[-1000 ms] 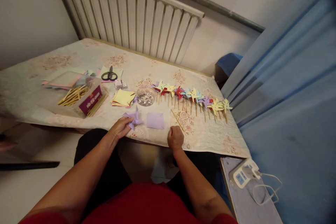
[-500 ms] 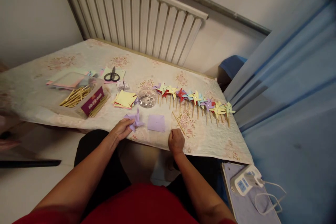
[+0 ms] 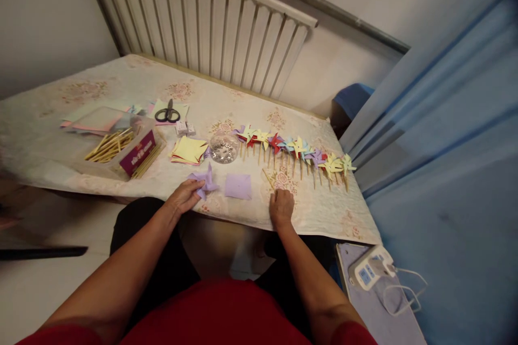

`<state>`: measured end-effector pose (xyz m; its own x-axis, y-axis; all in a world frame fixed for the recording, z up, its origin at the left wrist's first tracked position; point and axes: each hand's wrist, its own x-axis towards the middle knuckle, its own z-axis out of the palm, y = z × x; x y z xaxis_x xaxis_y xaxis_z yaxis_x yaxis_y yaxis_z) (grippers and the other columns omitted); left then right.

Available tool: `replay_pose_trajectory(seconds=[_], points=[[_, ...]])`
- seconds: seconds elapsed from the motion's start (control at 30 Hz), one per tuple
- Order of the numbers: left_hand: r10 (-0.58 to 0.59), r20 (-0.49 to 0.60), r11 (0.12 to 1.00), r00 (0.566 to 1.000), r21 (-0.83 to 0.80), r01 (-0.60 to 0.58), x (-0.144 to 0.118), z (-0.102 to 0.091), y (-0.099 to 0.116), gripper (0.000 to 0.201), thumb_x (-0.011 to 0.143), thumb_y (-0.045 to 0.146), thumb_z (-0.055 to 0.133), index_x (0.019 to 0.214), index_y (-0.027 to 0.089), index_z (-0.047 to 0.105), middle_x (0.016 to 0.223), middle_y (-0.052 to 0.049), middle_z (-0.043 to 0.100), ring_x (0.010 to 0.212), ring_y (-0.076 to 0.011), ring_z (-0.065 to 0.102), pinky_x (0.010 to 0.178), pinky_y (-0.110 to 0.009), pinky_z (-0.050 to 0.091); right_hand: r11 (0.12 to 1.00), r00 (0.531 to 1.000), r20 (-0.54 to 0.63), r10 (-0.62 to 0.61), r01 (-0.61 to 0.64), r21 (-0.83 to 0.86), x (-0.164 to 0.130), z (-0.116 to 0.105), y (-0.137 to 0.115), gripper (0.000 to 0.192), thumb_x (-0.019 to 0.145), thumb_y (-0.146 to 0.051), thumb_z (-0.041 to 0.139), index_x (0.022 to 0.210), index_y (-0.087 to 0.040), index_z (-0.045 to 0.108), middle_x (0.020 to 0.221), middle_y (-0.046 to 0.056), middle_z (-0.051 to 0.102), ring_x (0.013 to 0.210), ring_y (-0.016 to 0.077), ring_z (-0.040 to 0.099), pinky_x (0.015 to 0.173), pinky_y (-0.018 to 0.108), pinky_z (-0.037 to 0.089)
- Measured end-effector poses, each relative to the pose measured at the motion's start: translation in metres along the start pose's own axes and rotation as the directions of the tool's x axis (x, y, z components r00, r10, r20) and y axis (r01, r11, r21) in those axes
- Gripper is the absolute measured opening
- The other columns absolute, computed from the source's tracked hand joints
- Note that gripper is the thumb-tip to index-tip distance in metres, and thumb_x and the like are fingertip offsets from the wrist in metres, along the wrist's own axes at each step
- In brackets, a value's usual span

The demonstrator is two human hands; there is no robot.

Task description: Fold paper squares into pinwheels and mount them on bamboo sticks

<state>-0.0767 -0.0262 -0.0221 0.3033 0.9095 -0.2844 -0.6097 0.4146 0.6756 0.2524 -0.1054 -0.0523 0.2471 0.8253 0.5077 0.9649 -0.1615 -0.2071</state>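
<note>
A purple paper pinwheel (image 3: 208, 182) is pinched in the fingers of my left hand (image 3: 185, 197), close to the table's front edge. Flat on the cloth to its right lies a square purple paper sheet (image 3: 238, 187). My right hand (image 3: 282, 208) is closed over the lower end of a thin wooden stick (image 3: 267, 177); its fingertips are hidden behind the knuckles. Beyond the hands, a round clear dish (image 3: 224, 150) holds small shiny metal pieces. Several finished pinwheels on sticks (image 3: 298, 146) lie in a row at the back right.
At the left stands a clear plastic box (image 3: 117, 171) of wooden sticks. Stacked yellow paper squares (image 3: 188, 150), black-handled scissors (image 3: 167, 114) and small white boxes (image 3: 185, 129) lie nearby. A white power strip (image 3: 371, 268) rests on a stand at right, beside a blue curtain (image 3: 437, 172).
My right hand has moved right and forward onto the lower end of the stick. My left hand keeps the purple pinwheel in about the same place. The view has shifted slightly.
</note>
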Motion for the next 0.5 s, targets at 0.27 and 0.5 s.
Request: replay_pose_trajectory(seconds=[0.27, 0.5], points=[[-0.010, -0.015, 1.000, 1.000, 0.012, 0.010, 0.004, -0.004, -0.001, 0.019, 0.062, 0.004, 0.080, 0.079, 0.009, 0.073, 0.072, -0.008, 0.074, 0.062, -0.0147, 0.068, 0.067, -0.023, 0.059, 0.992, 0.989, 0.119, 0.093, -0.102, 0.074, 0.006, 0.008, 0.001, 0.021, 0.080, -0.003, 0.046, 0.075, -0.019, 0.058, 0.072, 0.007, 0.057, 0.071, 0.0208, 0.050, 0.067, 0.032, 0.035], [0.006, 0.003, 1.000, 1.000, -0.012, -0.006, 0.005, -0.004, -0.003, 0.028, 0.062, 0.002, 0.079, 0.089, 0.008, 0.074, 0.084, -0.010, 0.076, 0.072, -0.0168, 0.071, 0.073, -0.024, 0.060, 0.764, 0.932, 0.235, 0.276, -0.361, 0.535, 0.012, -0.009, 0.004, 0.014, 0.076, -0.020, 0.048, 0.066, -0.021, 0.058, 0.056, -0.003, 0.052, 0.055, 0.0151, 0.044, 0.056, 0.026, 0.034]])
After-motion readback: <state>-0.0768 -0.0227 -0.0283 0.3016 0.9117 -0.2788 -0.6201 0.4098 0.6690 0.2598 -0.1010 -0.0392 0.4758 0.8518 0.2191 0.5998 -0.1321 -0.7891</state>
